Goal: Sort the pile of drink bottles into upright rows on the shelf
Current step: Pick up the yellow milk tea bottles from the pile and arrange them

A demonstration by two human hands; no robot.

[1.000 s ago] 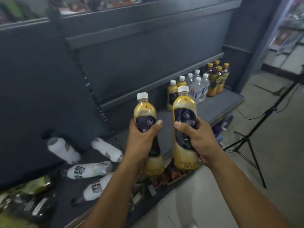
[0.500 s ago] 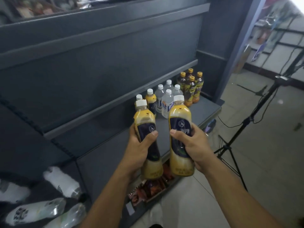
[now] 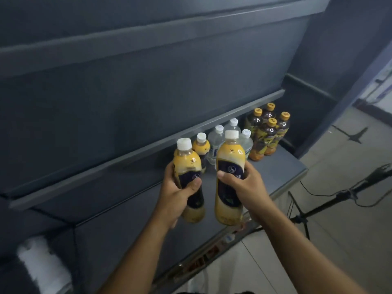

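Note:
My left hand point(image 3: 180, 192) grips a yellow drink bottle with a white cap point(image 3: 186, 160), held upright above the grey shelf point(image 3: 282, 166). A second yellow bottle point(image 3: 230, 153) of the same kind is gripped upright by my right hand point(image 3: 244, 185). Both hover over the shelf's front part. Behind them stands a yellow bottle point(image 3: 201, 145), then several clear water bottles point(image 3: 216, 139), then several dark tea bottles with yellow caps point(image 3: 267, 132) at the right end, all upright.
A white bottle point(image 3: 42, 262) lies at the lower left, blurred. A grey back panel and a ledge point(image 3: 148, 149) run behind the shelf. A dark tripod stand point(image 3: 339, 198) with cables stands on the tiled floor at the right.
Both hands have carried their bottles to the right and closer to the upright rows. The lying pile at the left has mostly slid out of view.

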